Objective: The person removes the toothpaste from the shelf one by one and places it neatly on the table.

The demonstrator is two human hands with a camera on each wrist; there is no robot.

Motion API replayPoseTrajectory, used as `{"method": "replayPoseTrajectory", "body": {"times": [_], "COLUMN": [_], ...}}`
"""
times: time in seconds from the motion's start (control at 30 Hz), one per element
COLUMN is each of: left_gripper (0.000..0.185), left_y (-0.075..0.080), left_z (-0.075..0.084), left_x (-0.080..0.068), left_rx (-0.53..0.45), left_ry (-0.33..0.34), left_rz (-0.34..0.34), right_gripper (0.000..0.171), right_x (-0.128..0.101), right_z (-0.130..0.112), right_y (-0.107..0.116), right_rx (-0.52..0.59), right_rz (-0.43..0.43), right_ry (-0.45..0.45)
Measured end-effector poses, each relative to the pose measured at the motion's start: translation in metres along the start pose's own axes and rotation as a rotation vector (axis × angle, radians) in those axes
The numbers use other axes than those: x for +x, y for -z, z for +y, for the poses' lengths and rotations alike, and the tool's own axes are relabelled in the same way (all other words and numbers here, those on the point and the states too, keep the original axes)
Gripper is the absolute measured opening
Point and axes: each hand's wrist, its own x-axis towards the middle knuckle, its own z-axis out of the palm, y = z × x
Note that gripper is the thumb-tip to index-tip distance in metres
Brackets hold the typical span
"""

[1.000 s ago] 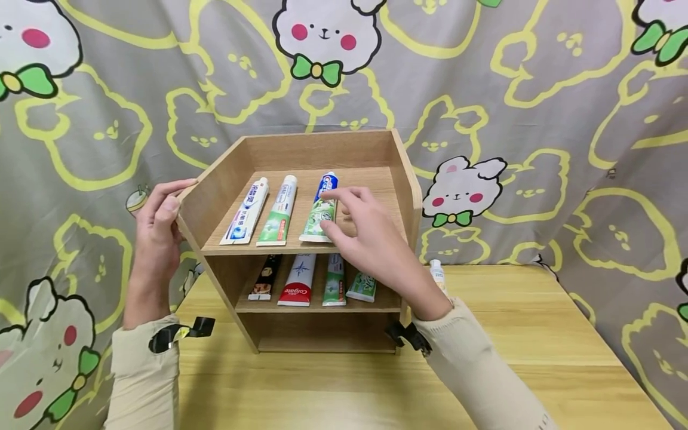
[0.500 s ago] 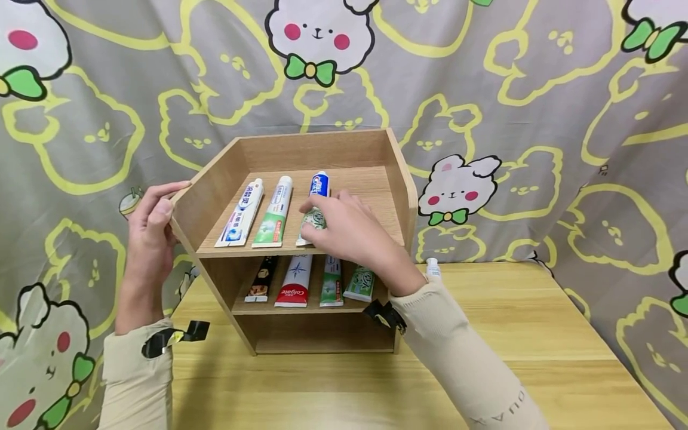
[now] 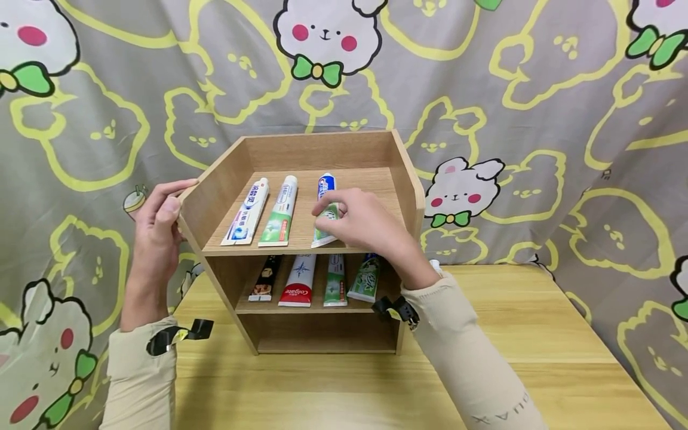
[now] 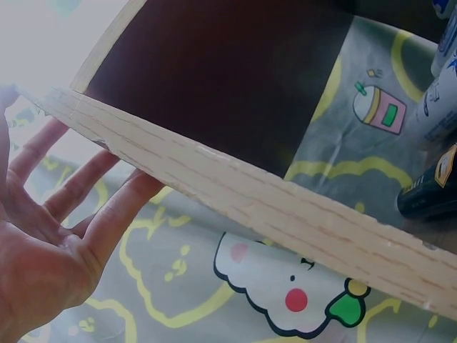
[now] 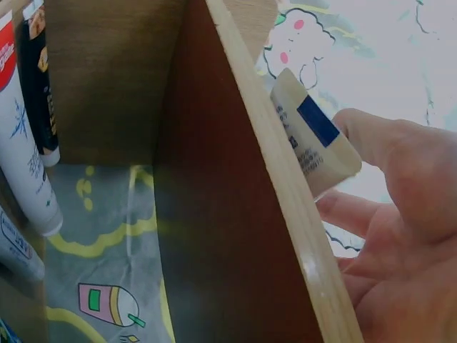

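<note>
Beyond the bench's bare front point(image 3: 279, 391), your hands worked well apart: your left hand point(image 3: 158, 236) gripped the side panel of the wooden rack point(image 3: 217, 188), apparently to steady it. Your right hand point(image 3: 371, 222) pinched a blue-and-green Crest tube point(image 5: 314, 136) at the front of the top tier, seemingly to control its angle; whether it lay fully flat, you cannot tell. Below, four tubes point(image 3: 300, 280) lay tail ends forward, perhaps for easy reach. Above, two more tubes point(image 3: 279, 215) lay spaced to the left, likely for order. A cartoon-print curtain point(image 3: 344, 107) hung behind.
</note>
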Motion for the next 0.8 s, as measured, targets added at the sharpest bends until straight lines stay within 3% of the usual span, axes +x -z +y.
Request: {"method": "replayPoseTrajectory", "body": {"times": [0.3,0.53,0.8], "left_gripper": [0.045,0.041,0.044], "left_y": [-0.001,-0.002,-0.001], "left_z": [0.002,0.004,0.003], "left_x": [-0.001,-0.001,-0.001], "left_rx": [-0.012,-0.017,-0.004], "left_ry": [0.007,0.008,0.003], "left_rz": [0.002,-0.023,-0.003], "right_gripper": [0.032,0.035,0.036], "right_x": [-0.017,-0.03,-0.044], "right_z": [0.009,0.015,0.018], "right_y": [0.008,0.003,-0.003], "right_rx": [0.248,0.456,0.57], "right_rz": [0.059,0.069,0.154], "right_ry": [-0.026,0.081,0.163]}}
